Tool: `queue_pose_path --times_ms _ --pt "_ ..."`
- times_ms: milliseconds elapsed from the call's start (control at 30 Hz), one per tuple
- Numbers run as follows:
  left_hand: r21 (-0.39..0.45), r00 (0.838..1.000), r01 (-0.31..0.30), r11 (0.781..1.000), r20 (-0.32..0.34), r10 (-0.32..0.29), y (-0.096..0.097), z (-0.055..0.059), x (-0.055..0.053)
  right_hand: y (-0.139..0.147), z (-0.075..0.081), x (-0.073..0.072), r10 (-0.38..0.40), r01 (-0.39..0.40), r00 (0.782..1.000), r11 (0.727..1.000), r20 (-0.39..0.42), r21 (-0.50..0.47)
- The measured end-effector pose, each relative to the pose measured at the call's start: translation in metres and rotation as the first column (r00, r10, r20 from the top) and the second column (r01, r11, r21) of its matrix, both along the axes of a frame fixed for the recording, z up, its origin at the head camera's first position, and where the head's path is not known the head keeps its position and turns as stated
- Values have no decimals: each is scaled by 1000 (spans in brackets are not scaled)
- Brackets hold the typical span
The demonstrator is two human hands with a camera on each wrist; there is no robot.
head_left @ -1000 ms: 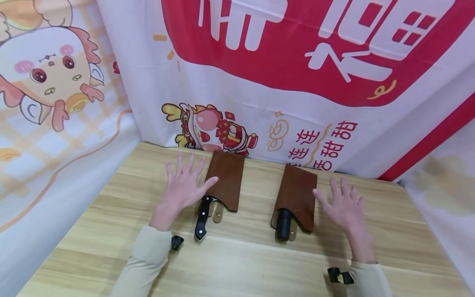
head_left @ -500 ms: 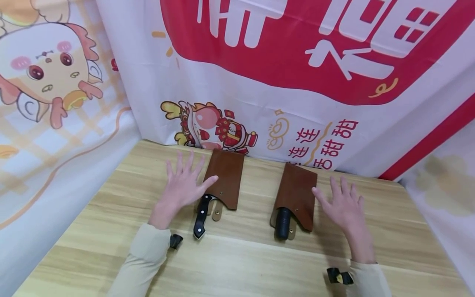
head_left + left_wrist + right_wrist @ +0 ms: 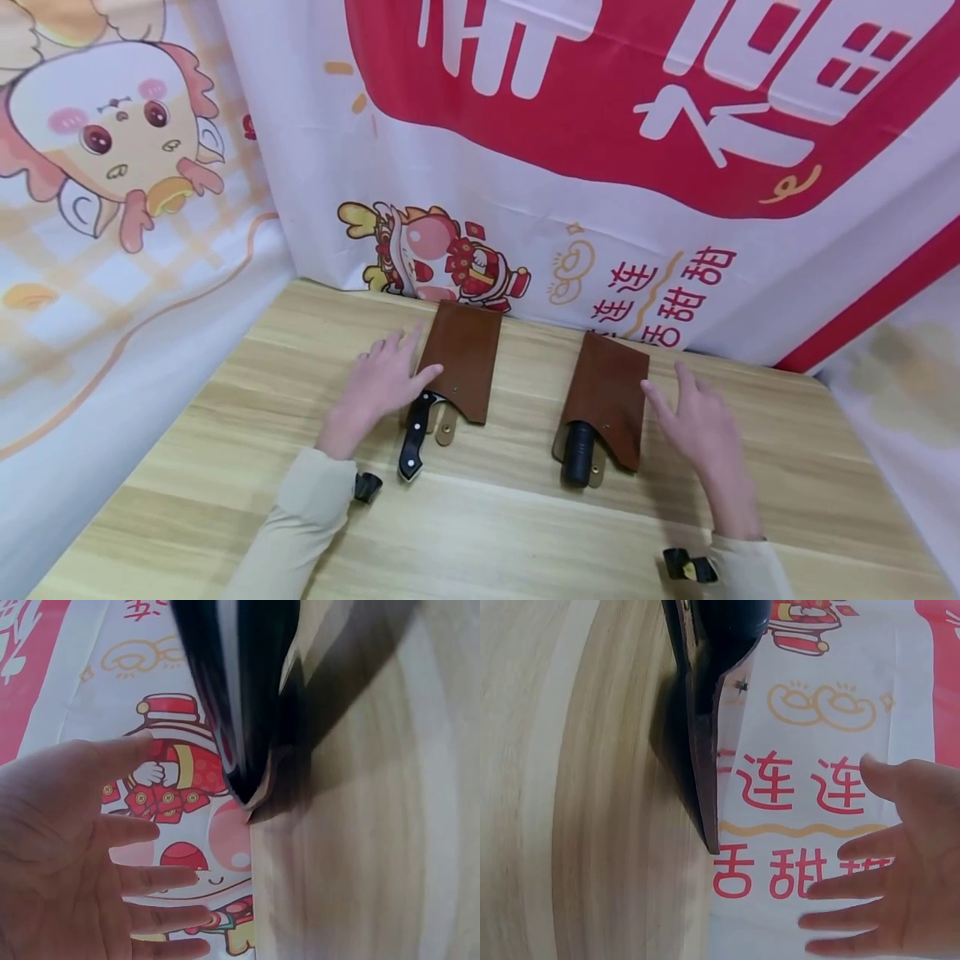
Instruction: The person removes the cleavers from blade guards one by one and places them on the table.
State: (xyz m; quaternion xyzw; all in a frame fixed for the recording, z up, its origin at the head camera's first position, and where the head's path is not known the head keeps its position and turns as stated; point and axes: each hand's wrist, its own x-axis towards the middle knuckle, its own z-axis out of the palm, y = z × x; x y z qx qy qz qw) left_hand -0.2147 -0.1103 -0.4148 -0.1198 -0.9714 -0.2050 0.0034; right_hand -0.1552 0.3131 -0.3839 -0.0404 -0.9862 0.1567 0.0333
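Two brown leather knife sheaths lie on the table, both with handles toward the person. Out of the left sheath sticks a black riveted knife handle; a rounded, ribbed black handle protrudes from the right sheath. My left hand hovers left of its sheath, its thumb overlapping the edge in the head view. Beside the other sheath's right edge hovers my right hand. Both wrist views show each palm with loosely extended fingers, holding nothing, apart from the dark knife and sheath.
A light wood-grain table carries both sheaths. Printed cloth hangs behind its far edge, and more cloth stands at the left. Small black straps sit by the sleeve cuffs.
The fingers of both hands, spread wide before, have relaxed and dipped forward. The head view has shifted slightly. Both sheathed knives stay where they lay.
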Motion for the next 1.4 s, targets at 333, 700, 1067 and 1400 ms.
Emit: queue_pose_path --times_ms 333,700,1067,1400 --pt "137 988 -28 990 154 7 14 -1 2 -11 1 4 -17 12 981 999 -195 -31" --pt "299 972 -156 942 215 92 21 -13 -2 -22 0 4 24 -20 952 1000 -306 18" --pt "355 938 -228 907 331 107 18 -18 -6 -36 0 3 59 -67 958 998 -282 -21" --pt "523 891 -257 812 454 -10 21 -21 -3 -51 -1 3 96 -119 954 991 -285 -62"
